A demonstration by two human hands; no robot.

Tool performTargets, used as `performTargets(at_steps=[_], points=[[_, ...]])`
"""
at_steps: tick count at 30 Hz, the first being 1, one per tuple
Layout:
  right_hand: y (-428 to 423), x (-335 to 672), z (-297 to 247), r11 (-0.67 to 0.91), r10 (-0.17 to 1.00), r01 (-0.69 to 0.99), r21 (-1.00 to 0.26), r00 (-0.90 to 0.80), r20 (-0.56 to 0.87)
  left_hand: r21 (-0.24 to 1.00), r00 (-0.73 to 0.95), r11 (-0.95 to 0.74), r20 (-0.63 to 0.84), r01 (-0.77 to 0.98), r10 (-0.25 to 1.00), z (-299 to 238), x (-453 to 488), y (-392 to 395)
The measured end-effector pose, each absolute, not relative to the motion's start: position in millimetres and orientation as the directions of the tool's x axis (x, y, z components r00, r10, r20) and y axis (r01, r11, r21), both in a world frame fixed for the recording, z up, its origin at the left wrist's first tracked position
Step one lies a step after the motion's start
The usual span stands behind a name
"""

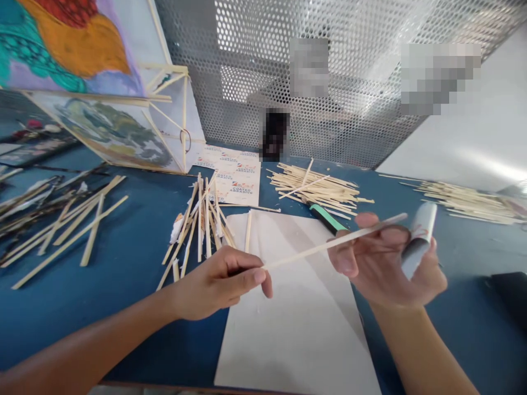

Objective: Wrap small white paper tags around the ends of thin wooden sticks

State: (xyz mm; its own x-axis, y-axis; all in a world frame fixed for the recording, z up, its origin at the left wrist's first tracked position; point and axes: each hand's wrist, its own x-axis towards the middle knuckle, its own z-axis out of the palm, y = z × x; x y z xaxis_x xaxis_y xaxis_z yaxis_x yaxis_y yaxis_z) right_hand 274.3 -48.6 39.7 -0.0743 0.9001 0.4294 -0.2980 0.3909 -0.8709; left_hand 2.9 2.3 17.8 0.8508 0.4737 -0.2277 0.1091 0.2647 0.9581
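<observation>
My left hand (230, 280) is closed, pinching one end of a thin wooden stick (313, 248) between thumb and fingers. The stick slants up to the right, its far end passing by the fingers of my right hand (395, 269). In that hand, palm partly upward, a curled piece of sandpaper (420, 236) sits between thumb and fingers, white with faint red print outside and grey inside. Both hands are above a large white board (288, 329) lying on the blue table. Another short stick (248, 231) rests at the board's far edge.
Printed abrasive sheets (241, 181) lie at the back, beside a green-and-black cutter (327, 218). Stick piles lie behind (317, 186), at right (465, 203), beside the board (201, 219) and at left (78, 219). A painted stick-framed structure (119, 129) stands back left, before a perforated metal screen (239, 55).
</observation>
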Motion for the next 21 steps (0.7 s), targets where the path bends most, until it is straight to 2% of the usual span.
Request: performTargets(at_steps=[6,10,15,18,21], points=[[-48.4,271.7,42.5,0.419,0.891,-0.298,-0.858,-0.045,0.451,0.976,0.829,0.155,-0.21,0.151,0.518,25.2,1.6,5.1],[-49.6,271.1,42.6,0.413,0.889,-0.327,-0.85,-0.059,0.454,0.983,0.78,0.037,-0.165,0.179,0.603,30.2,2.6,8.3],[-52.2,274.7,38.3,0.432,0.892,-0.327,-0.841,0.015,0.452,0.992,0.639,-0.053,-0.033,0.115,0.769,31.4,4.5,11.6],[-53.6,280.2,34.1,0.441,0.882,-0.297,-0.847,-0.035,0.471,0.978,0.491,-0.177,0.099,0.115,0.866,28.2,1.3,16.0],[-55.5,283.5,32.7,0.424,0.872,-0.295,-0.856,-0.121,0.474,0.947,0.329,-0.297,0.244,0.124,0.912,22.6,-3.2,20.4]])
